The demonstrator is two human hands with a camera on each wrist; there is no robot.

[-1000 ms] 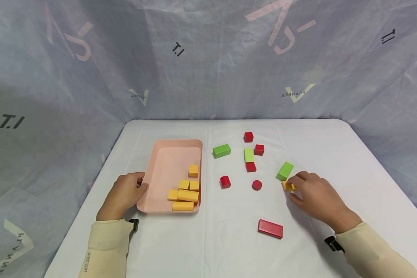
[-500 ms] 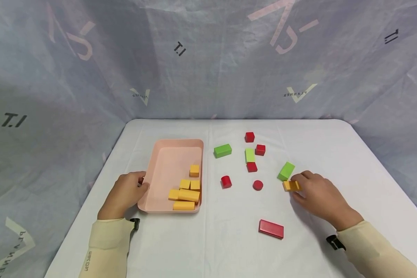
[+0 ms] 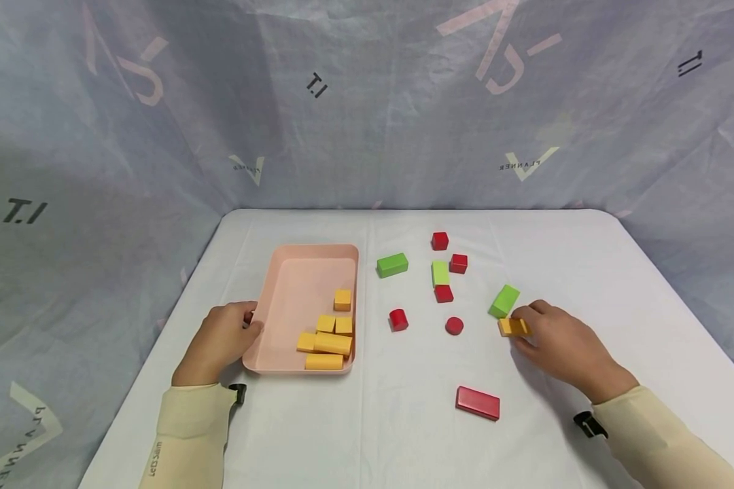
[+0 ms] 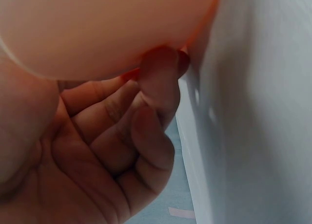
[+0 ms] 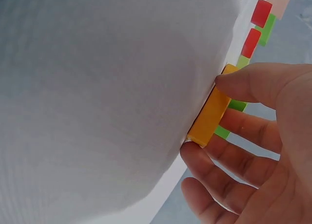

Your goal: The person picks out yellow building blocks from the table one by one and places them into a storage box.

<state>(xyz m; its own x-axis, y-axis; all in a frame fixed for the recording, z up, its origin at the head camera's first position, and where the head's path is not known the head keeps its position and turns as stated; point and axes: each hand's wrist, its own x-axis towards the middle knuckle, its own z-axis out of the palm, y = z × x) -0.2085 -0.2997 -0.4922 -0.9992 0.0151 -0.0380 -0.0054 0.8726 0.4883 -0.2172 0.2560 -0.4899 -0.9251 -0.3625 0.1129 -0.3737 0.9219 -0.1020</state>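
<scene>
In the head view my left hand point(image 3: 219, 341) grips the left side of a pink tray point(image 3: 300, 272). The left wrist view shows curled fingers point(image 4: 158, 87) against the tray's underside point(image 4: 107, 29). Several yellow blocks point(image 3: 333, 343) lie inside the tray, mostly toward its near right corner. On the right of the table my right hand point(image 3: 565, 350) pinches an oblong yellow block point(image 3: 512, 327), which is partly covered by the fingers. Seen from the right wrist, the thumb lies across this block point(image 5: 209, 114), close to the white cloth. A green block point(image 3: 504, 301) sits just behind it.
Between tray and right hand lie a green block point(image 3: 393, 265), a light green block point(image 3: 440, 273), a red cylinder point(image 3: 398, 320), a red disc point(image 3: 455, 326) and several small red blocks point(image 3: 440, 241). Closer to me is a long red block point(image 3: 478, 403). Grey cloth point(image 3: 367, 136) hangs behind the table.
My right hand has shifted slightly to the right at the yellow block, so more of that block shows. The left hand and the tray have stayed in place.
</scene>
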